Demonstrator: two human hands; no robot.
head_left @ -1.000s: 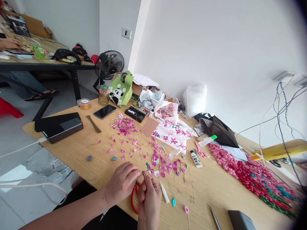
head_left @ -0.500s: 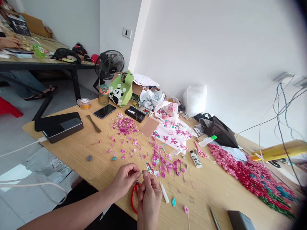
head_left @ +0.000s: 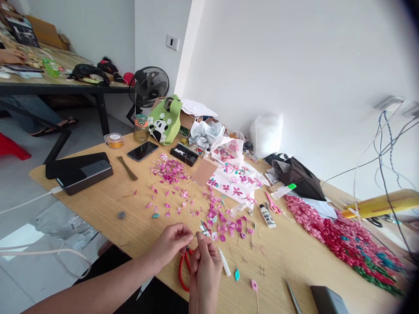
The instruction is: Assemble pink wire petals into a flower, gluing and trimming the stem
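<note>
My left hand point(head_left: 175, 242) is closed in a pinch, thumb against forefinger. Its fingertips almost meet those of my right hand point(head_left: 204, 261), which pinches as well. Between them runs a thin, greenish wire-like stem, mostly covered by the fingers. Small white and teal leaf pieces point(head_left: 205, 227) show just beyond the fingertips; whether they join the stem I cannot tell. Red-handled pliers point(head_left: 180, 272) lie under and between my hands, partly hidden. To the right of my right hand lie a white tube point(head_left: 224, 261) and a teal leaf on a wire point(head_left: 237, 274).
Loose pink petals point(head_left: 170, 170) are strewn over the wooden table point(head_left: 108, 198). A phone point(head_left: 142, 151), a power bank point(head_left: 85, 176), pink scissors point(head_left: 273, 203), tweezers point(head_left: 293, 296) and a small bottle point(head_left: 267, 216) lie around. Bundled pink strands point(head_left: 337, 237) fill the right side. Another person's hand point(head_left: 13, 56) is at the far table.
The pinched fingers have shifted very slightly to the right, and the view has moved a little. Both hands keep their pinch; the things on the table lie as before.
</note>
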